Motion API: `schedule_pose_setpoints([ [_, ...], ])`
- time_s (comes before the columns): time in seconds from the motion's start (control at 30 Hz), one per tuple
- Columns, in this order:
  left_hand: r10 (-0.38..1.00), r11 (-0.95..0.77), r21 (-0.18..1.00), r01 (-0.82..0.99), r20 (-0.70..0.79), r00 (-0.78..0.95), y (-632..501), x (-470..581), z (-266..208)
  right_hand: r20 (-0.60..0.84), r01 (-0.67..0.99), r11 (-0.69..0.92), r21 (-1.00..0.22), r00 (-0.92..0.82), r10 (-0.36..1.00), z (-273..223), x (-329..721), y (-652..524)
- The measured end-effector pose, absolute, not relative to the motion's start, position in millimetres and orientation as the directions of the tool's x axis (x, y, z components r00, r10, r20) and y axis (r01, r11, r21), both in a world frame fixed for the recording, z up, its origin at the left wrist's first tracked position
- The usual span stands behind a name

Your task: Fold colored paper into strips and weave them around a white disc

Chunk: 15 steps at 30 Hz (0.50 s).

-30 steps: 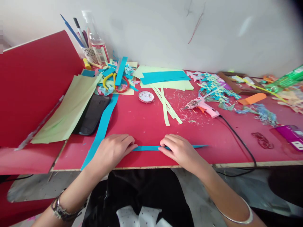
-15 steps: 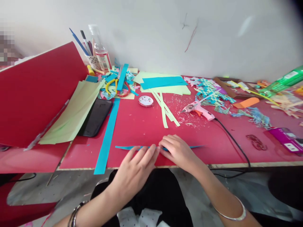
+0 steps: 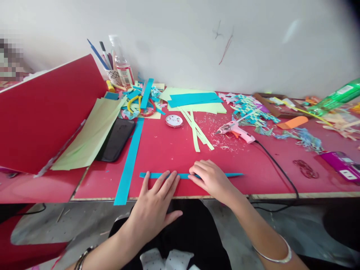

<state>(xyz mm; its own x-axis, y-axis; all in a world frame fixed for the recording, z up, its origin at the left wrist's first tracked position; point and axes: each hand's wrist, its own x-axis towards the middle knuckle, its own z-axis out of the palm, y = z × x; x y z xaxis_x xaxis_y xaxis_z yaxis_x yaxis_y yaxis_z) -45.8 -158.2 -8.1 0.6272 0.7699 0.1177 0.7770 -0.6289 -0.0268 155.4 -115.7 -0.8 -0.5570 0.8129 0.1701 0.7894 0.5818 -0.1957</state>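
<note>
A narrow folded blue paper strip [image 3: 184,176] lies sideways along the near part of the red table. My left hand [image 3: 153,204] presses flat on its left half, fingers spread and thumb out over the table edge. Fingers of my right hand [image 3: 212,182] are curled together around the strip right of its middle; the part under them is hidden. To the left, a wider blue paper strip [image 3: 129,161] runs lengthwise and its end juts past the edge. Pale green paper strips [image 3: 196,131] lie crossed beyond my hands.
A pink glue gun [image 3: 236,131] with a black cord [image 3: 277,161] rests at right. A black phone [image 3: 116,140] sits under pale green sheets [image 3: 90,137] at left. Scissors [image 3: 135,104], paper scraps and a glass bottle [image 3: 123,67] stand at the back; a purple box [image 3: 341,166] is far right.
My left hand has slid left from beside my right hand and spread its fingers, thumb outward. The folded strip now lies flatter. My right hand stays almost in place.
</note>
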Motion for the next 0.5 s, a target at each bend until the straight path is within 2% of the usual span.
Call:
schedule_pose_setpoints([
  [0.33,0.799,-0.573,-0.09,0.815,0.161,0.58,-161.7,-55.1,-8.8,0.162,0.79,0.578,-0.207,-0.555,0.816,-1.1,156.7,-116.3],
  [0.5,0.801,-0.568,-0.102,0.817,0.16,0.577,-162.2,-53.6,-10.0,0.159,0.825,0.545,-0.152,-0.524,0.837,3.7,148.0,-119.2],
])
